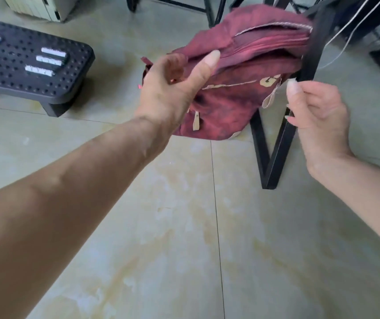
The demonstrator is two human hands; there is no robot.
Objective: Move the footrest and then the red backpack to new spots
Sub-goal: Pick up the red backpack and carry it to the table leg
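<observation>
The red backpack (237, 93) is crumpled at the top centre, against a black table leg, its bottom close to the tiled floor. My left hand (175, 88) grips its left side, thumb pressed on the upper fabric. My right hand (318, 116) hovers just right of the backpack beside the leg, fingers loosely curled with nothing in them; its thumb is near a beige zipper pull (269, 100). The footrest (30, 63), black with dotted holes and silver strips, stands on the floor at the far left, away from both hands.
A black V-shaped metal table leg (272, 157) stands right behind the backpack. More black frame legs (209, 10) and loose cables (357, 24) fill the top right. A white appliance (37, 8) sits beyond the footrest. Pale floor tiles (184, 249) spread in front.
</observation>
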